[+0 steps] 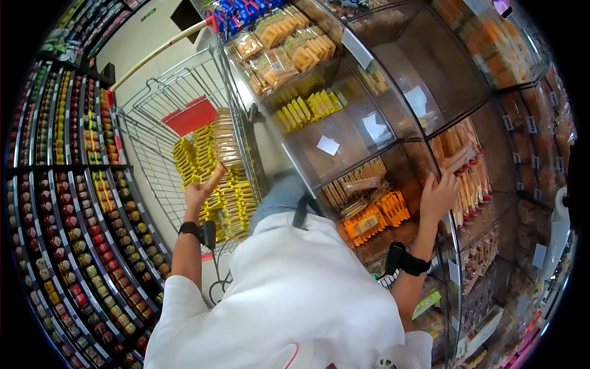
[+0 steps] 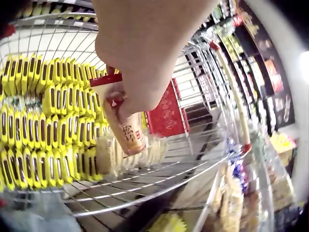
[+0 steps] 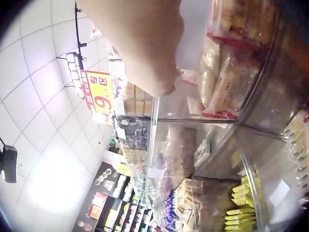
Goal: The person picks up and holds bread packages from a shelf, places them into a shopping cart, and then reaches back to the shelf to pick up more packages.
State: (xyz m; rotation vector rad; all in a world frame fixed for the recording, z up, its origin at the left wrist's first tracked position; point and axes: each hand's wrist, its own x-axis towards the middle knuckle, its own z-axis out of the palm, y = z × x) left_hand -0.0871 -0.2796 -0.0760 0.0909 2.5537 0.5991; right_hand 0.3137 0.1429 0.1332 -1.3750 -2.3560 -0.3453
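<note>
My left hand point(image 1: 196, 195) grips a cream wrapped snack packet point(image 2: 126, 129) with red ends, above the shopping cart point(image 1: 158, 101). In the left wrist view the packet slants downward from my fingers. Below it, rows of yellow packets point(image 1: 230, 200) and pale clear-wrapped packets point(image 1: 226, 138) fill part of the cart. My right hand point(image 1: 438, 200) reaches over the clear shelf divider to a bin of red-ended snack packets point(image 1: 479, 178). One pale packet point(image 1: 458, 158) lies slantwise right at its fingertips; I cannot tell whether they pinch it. In the right wrist view the hand hides its fingers.
Orange packets point(image 1: 375, 218) and stacked biscuit packs point(image 1: 356, 178) sit in the bin nearest the body. Yellow packets point(image 1: 310, 111) stand in a further bin with a white card point(image 1: 327, 146). Shelves of jars point(image 1: 80, 240) line the left side.
</note>
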